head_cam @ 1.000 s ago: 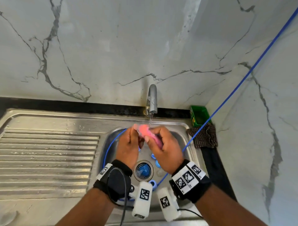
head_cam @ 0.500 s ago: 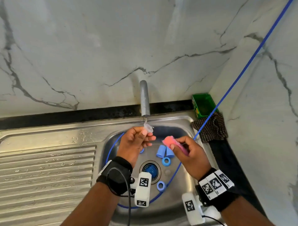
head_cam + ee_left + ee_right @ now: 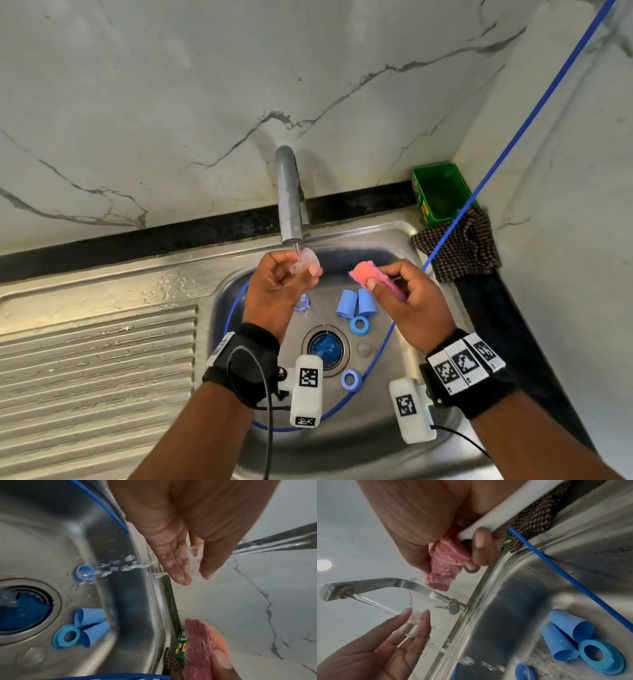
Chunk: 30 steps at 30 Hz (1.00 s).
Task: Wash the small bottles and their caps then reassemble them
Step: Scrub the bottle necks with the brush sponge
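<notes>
My left hand [image 3: 294,264] pinches a small clear plastic piece [image 3: 308,258] under the thin stream from the tap [image 3: 289,195]; bottle or cap, I cannot tell. Water runs over its fingers [image 3: 178,566] and splashes into the sink. To the right, my right hand [image 3: 378,278] grips a folded pink sponge [image 3: 362,272], apart from the left hand. On the sink floor lie two blue cone-shaped pieces [image 3: 356,303] side by side, a blue ring [image 3: 359,325] below them, a second ring [image 3: 350,379] near the drain, and a blue cap [image 3: 84,572] under the falling water.
The steel sink [image 3: 394,445] has a drain [image 3: 325,347] with a blue strainer in its middle. A ribbed draining board [image 3: 96,359] lies left. A green box [image 3: 440,192] and a checked cloth [image 3: 459,246] sit at the back right corner. A blue cord [image 3: 513,137] crosses the sink.
My hands have come apart: the right hand carried the sponge off to the right, and the left hand now holds the clear piece alone under the tap stream.
</notes>
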Tool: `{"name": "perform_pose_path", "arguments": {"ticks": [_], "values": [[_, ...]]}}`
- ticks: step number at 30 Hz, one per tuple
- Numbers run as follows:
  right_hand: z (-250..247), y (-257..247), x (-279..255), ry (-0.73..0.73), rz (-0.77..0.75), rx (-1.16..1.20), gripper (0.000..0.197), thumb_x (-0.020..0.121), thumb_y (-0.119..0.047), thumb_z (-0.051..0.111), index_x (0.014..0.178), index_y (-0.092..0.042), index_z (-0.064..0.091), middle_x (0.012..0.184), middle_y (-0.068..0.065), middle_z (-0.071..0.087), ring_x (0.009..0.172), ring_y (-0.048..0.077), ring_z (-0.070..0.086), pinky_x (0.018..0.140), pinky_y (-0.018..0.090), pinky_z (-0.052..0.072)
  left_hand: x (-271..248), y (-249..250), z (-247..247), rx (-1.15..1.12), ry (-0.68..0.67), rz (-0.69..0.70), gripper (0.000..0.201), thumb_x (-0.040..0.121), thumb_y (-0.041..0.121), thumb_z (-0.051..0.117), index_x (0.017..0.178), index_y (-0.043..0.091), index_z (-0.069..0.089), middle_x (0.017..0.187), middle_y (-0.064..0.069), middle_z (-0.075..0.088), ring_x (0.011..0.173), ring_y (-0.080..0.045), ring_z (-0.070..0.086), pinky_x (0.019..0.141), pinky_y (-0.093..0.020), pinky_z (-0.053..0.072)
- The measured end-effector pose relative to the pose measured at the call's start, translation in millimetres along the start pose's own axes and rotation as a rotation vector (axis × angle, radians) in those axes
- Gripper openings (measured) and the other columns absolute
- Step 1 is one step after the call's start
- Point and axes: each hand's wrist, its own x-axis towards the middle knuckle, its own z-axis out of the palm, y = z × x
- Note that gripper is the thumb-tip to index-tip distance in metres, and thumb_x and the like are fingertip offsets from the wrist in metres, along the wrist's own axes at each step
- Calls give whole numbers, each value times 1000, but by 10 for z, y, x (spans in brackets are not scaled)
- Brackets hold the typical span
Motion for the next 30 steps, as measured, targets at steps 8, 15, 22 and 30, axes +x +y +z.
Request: {"name": "perform_pose_path", "arguments": {"ticks": [8,15,22,30], "values": [[54,-9,-8,-26,8,10,14,89,-28,73,99,-22,66,89,-8,71,80,6,66,68,19,53,-64,-1,-127,271,-41,165,28,97,8,63,125,9,67,118,-5,72,98,-5,69,82,-15,52],[56,-12,-48,-41,-5,-13,14,90,-30,72,100,-24,65,89,-10,70,80,7,65,69,23,53,-75,81,-147,316,-26,186,22,96,9,65,116,14,73,109,7,76,103,-5,70,88,-20,55],[16,-49,-94,-32,-18,-11,14,90,-29,73,99,-23,65,88,-10,69,79,6,64,66,15,50,3,118,-69,456,111,178,32,80,34,83,78,9,63,74,-5,72,70,-16,67,68,-21,55],[-18,-58,-107,-36,-2,-11,18,89,-31,74,100,-20,66,89,-8,71,79,6,65,67,16,51,75,151,-25,322,-29,218,3,92,-2,67,90,0,65,93,-2,76,95,-14,74,91,-34,59]]}}
